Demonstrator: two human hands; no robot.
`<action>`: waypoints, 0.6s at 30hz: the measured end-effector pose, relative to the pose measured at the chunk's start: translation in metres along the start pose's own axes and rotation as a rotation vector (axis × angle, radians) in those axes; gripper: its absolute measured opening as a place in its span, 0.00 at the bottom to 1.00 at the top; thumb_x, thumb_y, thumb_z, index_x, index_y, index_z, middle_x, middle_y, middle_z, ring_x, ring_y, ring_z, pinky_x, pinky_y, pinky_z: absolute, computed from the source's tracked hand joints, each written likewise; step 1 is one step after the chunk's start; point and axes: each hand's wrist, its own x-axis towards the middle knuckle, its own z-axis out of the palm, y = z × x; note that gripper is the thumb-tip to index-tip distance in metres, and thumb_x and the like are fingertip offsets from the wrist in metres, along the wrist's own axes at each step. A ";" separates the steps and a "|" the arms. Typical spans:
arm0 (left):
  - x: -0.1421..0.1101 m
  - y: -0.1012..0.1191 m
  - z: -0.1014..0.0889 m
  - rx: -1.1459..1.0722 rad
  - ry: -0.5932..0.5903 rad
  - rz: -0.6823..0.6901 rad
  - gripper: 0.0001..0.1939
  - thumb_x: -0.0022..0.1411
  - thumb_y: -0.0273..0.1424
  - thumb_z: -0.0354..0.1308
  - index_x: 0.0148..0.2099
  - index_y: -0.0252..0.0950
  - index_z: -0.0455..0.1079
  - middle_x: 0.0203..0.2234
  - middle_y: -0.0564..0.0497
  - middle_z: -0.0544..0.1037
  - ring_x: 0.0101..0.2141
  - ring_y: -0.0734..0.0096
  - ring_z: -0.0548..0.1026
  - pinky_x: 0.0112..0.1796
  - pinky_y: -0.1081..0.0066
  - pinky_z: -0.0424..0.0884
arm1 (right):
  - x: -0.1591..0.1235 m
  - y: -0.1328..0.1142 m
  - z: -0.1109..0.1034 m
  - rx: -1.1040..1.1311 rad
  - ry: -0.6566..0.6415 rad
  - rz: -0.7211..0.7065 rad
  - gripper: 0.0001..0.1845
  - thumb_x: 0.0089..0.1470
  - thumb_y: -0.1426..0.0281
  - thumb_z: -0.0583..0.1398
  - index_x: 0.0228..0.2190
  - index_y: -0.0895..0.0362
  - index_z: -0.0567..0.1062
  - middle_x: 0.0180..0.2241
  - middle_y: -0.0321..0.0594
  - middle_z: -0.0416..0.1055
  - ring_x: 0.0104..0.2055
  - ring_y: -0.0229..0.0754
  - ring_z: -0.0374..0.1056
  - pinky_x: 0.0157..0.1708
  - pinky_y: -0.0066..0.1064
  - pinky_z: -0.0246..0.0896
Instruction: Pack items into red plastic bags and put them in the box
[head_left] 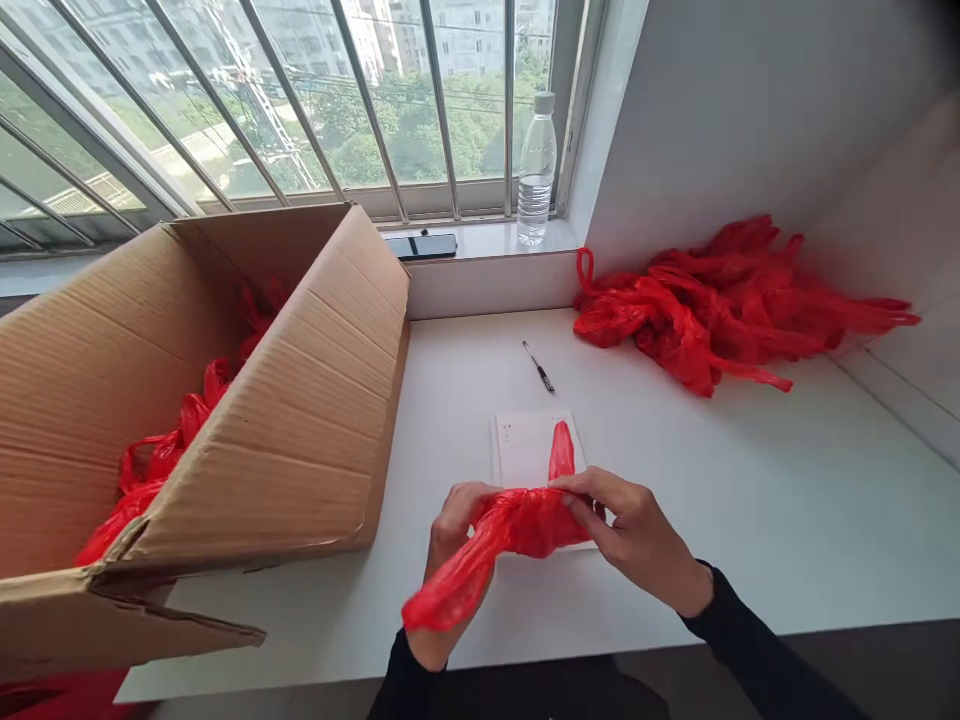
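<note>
Both my hands hold one red plastic bag (517,525) just above the white table (750,500), near its front edge. My left hand (450,530) is closed round the bag's left part, and a loose end hangs down over my wrist. My right hand (637,540) pinches the bunched middle with fingers pressed together, while another end sticks up behind it. Under the bag lies a white sheet of paper (529,445).
A large open cardboard box (300,420) with red bags inside stands at the left. A pile of red bags (720,300) lies at the back right. A pen (538,367) lies mid-table. A water bottle (537,170) and a phone (421,245) rest on the windowsill.
</note>
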 end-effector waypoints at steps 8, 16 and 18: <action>-0.003 -0.021 -0.011 -0.123 0.022 -0.107 0.14 0.65 0.28 0.62 0.52 0.46 0.73 0.42 0.51 0.80 0.42 0.63 0.78 0.42 0.64 0.74 | -0.001 0.012 0.004 -0.154 0.084 0.103 0.11 0.69 0.65 0.57 0.48 0.43 0.77 0.42 0.38 0.70 0.44 0.48 0.64 0.39 0.39 0.63; 0.008 -0.016 -0.004 -0.182 0.006 -0.028 0.07 0.67 0.31 0.62 0.44 0.50 0.79 0.37 0.54 0.80 0.44 0.66 0.75 0.46 0.67 0.71 | 0.008 0.006 0.019 -0.048 -0.012 0.029 0.04 0.69 0.68 0.59 0.44 0.47 0.73 0.36 0.33 0.72 0.39 0.45 0.63 0.40 0.40 0.60; 0.004 -0.024 -0.006 -0.175 0.060 -0.084 0.05 0.68 0.31 0.60 0.42 0.47 0.78 0.37 0.53 0.79 0.44 0.66 0.75 0.45 0.67 0.71 | 0.005 0.012 0.013 -0.048 0.003 0.052 0.04 0.70 0.68 0.58 0.42 0.47 0.74 0.34 0.32 0.71 0.37 0.44 0.62 0.38 0.38 0.58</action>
